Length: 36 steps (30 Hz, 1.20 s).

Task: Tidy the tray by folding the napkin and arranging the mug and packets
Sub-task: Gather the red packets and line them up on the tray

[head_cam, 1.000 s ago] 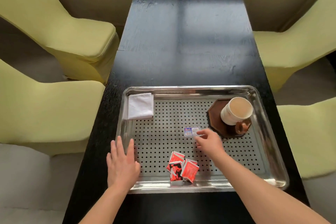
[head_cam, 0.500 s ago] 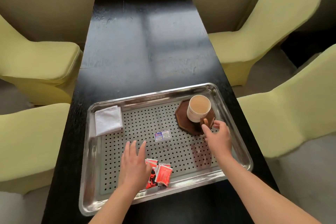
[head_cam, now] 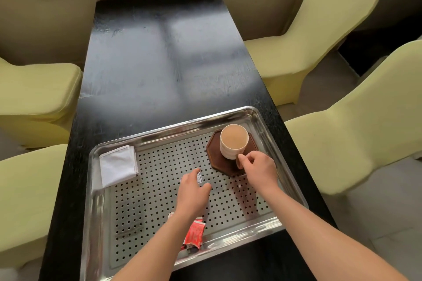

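Observation:
A perforated steel tray (head_cam: 294, 191) lies on the black table. In its far left corner rests a folded white napkin (head_cam: 117, 165). A cream mug (head_cam: 233, 141) stands on a dark brown coaster (head_cam: 215, 159) at the far right. My right hand (head_cam: 259, 170) is closed around the mug's handle, which it hides. My left hand (head_cam: 193, 191) lies flat over a small white-and-blue packet (head_cam: 199, 177), fingers spread, most of the packet hidden. Red packets (head_cam: 194, 234) lie near the tray's front edge, partly under my left forearm.
The black table (head_cam: 164, 64) stretches away beyond the tray. Yellow-green chairs (head_cam: 331, 52) stand close along the right side, and others (head_cam: 32, 89) line the left side.
My right hand has closed on the mug's handle. My left hand has moved forward from the red packets onto the small white-and-blue packet. The view has shifted right and closer.

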### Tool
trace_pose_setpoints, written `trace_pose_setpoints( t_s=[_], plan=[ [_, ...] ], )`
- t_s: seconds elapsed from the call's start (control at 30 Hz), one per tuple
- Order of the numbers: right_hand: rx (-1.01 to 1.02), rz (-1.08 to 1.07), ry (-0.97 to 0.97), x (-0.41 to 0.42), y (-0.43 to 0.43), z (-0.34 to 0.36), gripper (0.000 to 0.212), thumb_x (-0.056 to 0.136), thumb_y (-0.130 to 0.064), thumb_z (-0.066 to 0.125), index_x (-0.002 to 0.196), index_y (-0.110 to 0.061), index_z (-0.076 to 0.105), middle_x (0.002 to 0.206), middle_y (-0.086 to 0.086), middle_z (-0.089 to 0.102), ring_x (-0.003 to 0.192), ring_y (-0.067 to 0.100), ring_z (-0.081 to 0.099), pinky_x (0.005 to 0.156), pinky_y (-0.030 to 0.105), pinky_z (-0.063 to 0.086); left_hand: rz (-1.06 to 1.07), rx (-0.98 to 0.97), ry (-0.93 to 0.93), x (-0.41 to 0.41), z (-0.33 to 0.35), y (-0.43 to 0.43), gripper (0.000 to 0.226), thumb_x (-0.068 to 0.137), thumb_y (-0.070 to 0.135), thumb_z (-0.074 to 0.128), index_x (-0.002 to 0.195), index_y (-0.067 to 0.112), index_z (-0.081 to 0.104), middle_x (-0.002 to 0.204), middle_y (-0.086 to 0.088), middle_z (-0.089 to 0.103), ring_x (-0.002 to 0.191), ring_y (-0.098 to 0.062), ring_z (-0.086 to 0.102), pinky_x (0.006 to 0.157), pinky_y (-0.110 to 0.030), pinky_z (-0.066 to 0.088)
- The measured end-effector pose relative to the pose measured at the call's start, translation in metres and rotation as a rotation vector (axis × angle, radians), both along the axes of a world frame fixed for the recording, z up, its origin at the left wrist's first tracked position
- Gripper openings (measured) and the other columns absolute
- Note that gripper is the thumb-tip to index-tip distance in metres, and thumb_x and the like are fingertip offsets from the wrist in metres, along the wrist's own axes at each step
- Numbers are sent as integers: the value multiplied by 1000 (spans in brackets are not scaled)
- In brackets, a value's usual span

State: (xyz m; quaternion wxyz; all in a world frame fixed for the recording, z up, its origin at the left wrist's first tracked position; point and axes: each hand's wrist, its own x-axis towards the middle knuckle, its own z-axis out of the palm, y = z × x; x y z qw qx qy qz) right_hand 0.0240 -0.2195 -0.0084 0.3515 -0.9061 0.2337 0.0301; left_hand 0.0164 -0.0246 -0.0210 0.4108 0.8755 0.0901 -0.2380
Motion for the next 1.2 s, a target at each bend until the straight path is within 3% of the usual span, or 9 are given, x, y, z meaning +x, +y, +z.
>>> trace_pose_setpoints(
  t_s=[0.1, 0.3, 0.5, 0.67, 0.83, 1.03, 1.07, 1.13, 1.2],
  plan=[
    [9, -4, -5, 0, -6, 2, 35, 95, -41, 60, 71, -17, 68, 76, -3, 66, 77, 13, 61, 69, 32, 50, 17, -16, 29, 10, -5, -7, 61, 92, 23, 56, 150, 22, 38, 150, -8, 40, 132, -22, 44, 105, -38, 36],
    [26, 6, -40, -5, -15, 6, 31, 94, -39, 62, 74, -17, 69, 76, -4, 67, 76, 11, 61, 67, 29, 48, 17, -26, 40, 19, -13, -17, 60, 93, 25, 55, 149, 23, 37, 151, -6, 40, 99, -7, 43, 90, -29, 34],
    [39, 13, -54, -11, -16, 4, 30, 94, -38, 63, 76, -15, 70, 77, -4, 67, 78, 11, 62, 69, 29, 49, 30, -50, 93, 25, -16, -28, 62, 93, 24, 56, 151, 22, 34, 151, -9, 40, 106, -13, 54, 94, -35, 45],
    [113, -38, -66, -13, -21, 0, 30, 94, -48, 59, 81, -22, 69, 78, -9, 68, 77, 7, 63, 68, 28, 51, 92, -98, 154, 34, -19, -41, 74, 91, 24, 57, 156, 18, 22, 149, -12, 44, 130, -30, 50, 106, -48, 44],
    [399, -320, 18, -12, -29, -16, 20, 101, -34, 50, 96, -25, 66, 92, 3, 73, 88, 18, 72, 77, 37, 62, 298, -290, 264, 43, -19, -48, 78, 88, 15, 56, 157, 19, 19, 141, -10, 48, 93, -20, 60, 86, -41, 55],
    [693, -521, 128, -2, -26, -30, 25, 103, -14, 49, 124, -17, 62, 114, 25, 66, 97, 33, 72, 92, 54, 55, 423, -442, 324, 49, -18, -55, 75, 83, 2, 54, 153, 14, 29, 105, -2, 57, 78, -12, 55, 67, -26, 49],
    [695, -526, 123, 0, -26, -31, 23, 102, -13, 49, 120, -17, 63, 114, 25, 66, 99, 36, 71, 93, 54, 54, 429, -460, 333, 49, -16, -56, 68, 82, 1, 53, 147, 16, 40, 100, 0, 57, 75, -12, 53, 65, -25, 47],
    [706, -538, 123, 1, -28, -34, 21, 102, -11, 49, 116, -9, 64, 103, 25, 71, 92, 37, 71, 95, 56, 52, 417, -468, 335, 49, -18, -58, 42, 78, -1, 53, 101, 33, 59, 89, 1, 53, 72, -11, 48, 64, -25, 42],
    [721, -536, 118, 2, -32, -37, 17, 101, -10, 49, 107, -10, 65, 85, 22, 68, 78, 24, 61, 97, 57, 50, 408, -465, 336, 49, -17, -62, 38, 77, -3, 52, 72, 34, 46, 80, 5, 52, 70, -10, 47, 65, -25, 41]
  ],
)
